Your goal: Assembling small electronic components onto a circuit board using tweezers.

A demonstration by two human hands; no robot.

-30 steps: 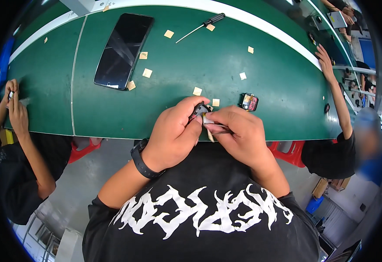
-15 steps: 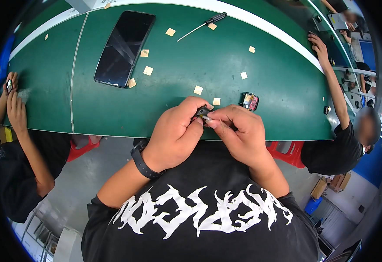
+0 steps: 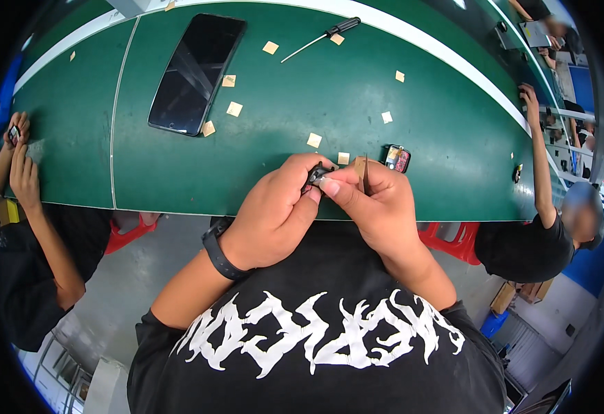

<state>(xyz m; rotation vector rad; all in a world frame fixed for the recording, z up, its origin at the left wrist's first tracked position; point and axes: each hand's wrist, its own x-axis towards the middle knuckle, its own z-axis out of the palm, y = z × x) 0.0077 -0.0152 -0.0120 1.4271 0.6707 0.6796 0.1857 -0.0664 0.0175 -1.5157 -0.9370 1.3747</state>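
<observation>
In front of my chest, at the table's near edge, my left hand (image 3: 274,210) is closed around a small black electronic casing (image 3: 318,176), with a bit of red showing at its lower side. My right hand (image 3: 378,203) has thumb and forefinger pressed together against the casing's right side; whatever lies between those fingertips is hidden. Tucked in the same hand, a dark pair of tweezers (image 3: 366,176) points away from me. Just beyond my right hand lies another small black casing (image 3: 397,159), open, with red and pale parts inside.
On the green table (image 3: 302,90) lie a large black phone-shaped slab (image 3: 197,74), a screwdriver (image 3: 322,39) and several small tan squares (image 3: 234,109). Co-workers sit on both sides: one's hands (image 3: 22,159) hold a small device at left, another's arm (image 3: 540,152) reaches out at right.
The tweezers in my right hand have swung upright, pointing away, while its thumb and forefinger now press the casing directly. My left hand stays put. The right-hand co-worker's arm has shifted outward.
</observation>
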